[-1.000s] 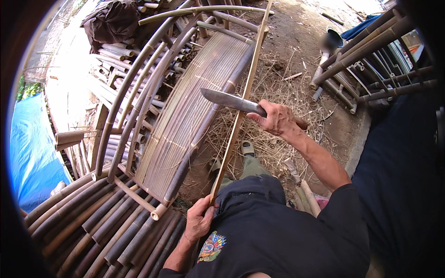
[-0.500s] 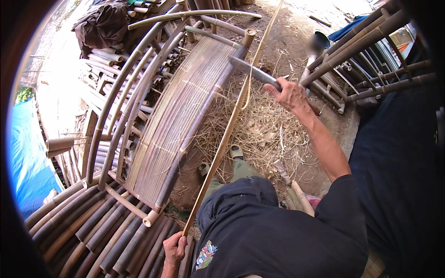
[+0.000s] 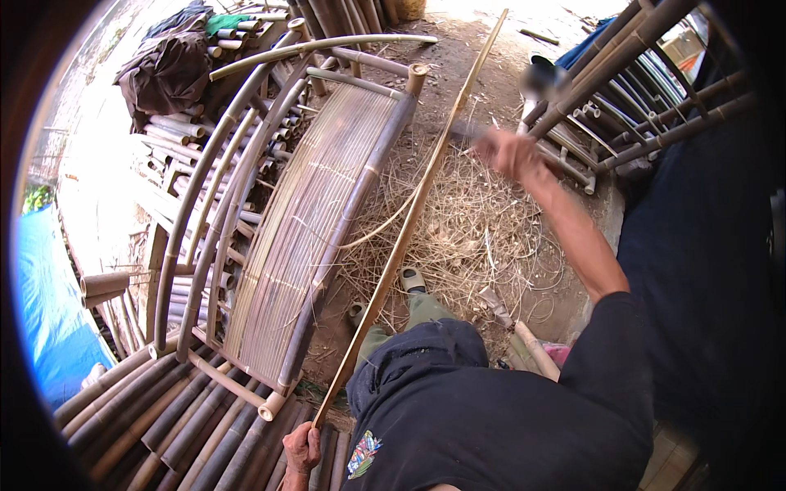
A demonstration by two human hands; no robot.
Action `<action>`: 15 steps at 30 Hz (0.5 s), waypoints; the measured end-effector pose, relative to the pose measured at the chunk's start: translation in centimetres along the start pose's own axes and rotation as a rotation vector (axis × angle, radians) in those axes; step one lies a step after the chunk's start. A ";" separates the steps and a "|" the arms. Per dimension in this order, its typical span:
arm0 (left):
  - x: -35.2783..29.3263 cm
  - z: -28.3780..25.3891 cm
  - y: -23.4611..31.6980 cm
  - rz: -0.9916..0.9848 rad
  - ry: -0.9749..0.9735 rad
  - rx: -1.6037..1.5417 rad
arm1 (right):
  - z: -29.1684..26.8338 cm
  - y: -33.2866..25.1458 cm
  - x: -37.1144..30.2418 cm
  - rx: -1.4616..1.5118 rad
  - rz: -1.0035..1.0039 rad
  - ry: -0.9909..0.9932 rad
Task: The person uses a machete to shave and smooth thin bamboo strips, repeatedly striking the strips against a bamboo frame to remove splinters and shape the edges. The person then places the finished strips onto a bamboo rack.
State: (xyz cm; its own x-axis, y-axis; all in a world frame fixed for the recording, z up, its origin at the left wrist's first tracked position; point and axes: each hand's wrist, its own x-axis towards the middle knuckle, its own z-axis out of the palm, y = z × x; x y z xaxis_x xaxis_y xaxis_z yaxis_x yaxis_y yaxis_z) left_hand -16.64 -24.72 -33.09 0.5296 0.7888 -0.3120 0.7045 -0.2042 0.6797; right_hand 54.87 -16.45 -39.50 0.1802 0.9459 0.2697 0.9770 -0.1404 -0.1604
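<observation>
My left hand (image 3: 301, 448) is closed around the lower end of a long bamboo strip (image 3: 385, 282) at the bottom of the view. The strip slants up and away past my legs to the far top. My right hand (image 3: 512, 155) grips a knife, its handle hidden in my fingers. Motion smears both the hand and the knife blade (image 3: 468, 129), which points left at the strip's upper part. Whether the blade touches the strip I cannot tell. A thin, curved bamboo sliver (image 3: 383, 232) hangs beside the strip's middle.
A bamboo bench (image 3: 307, 196) with a slatted seat stands left of the strip. Pale shavings (image 3: 475, 221) cover the ground ahead of my feet. Dark bamboo poles (image 3: 209, 425) lie at lower left. A bamboo frame (image 3: 647, 98) rises at right, near another person's blurred head.
The knife no longer lies across the strip and the bench edge; its blade is now blurred and drawn back. The thin sliver has swung out to the left. My left hand keeps its hold.
</observation>
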 end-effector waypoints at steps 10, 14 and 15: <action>15.5 5.4 9.7 -0.187 -0.089 -0.637 | -0.7 -14.9 -4.3 0.471 0.322 0.000; 21.6 5.0 16.4 -0.249 -0.160 -0.913 | 0.7 -25.3 -8.0 0.469 0.053 -0.039; 22.0 5.1 16.7 -0.258 -0.184 -1.004 | 0.7 -26.8 -8.1 0.480 0.030 0.050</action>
State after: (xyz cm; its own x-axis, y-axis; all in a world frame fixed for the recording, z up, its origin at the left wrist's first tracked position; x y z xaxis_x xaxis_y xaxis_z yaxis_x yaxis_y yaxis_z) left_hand 9.16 -13.75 -31.99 0.5419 0.6225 -0.5646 0.1358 0.5981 0.7898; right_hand 27.17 -20.19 -38.05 0.2239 0.9267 0.3019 0.8108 -0.0052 -0.5854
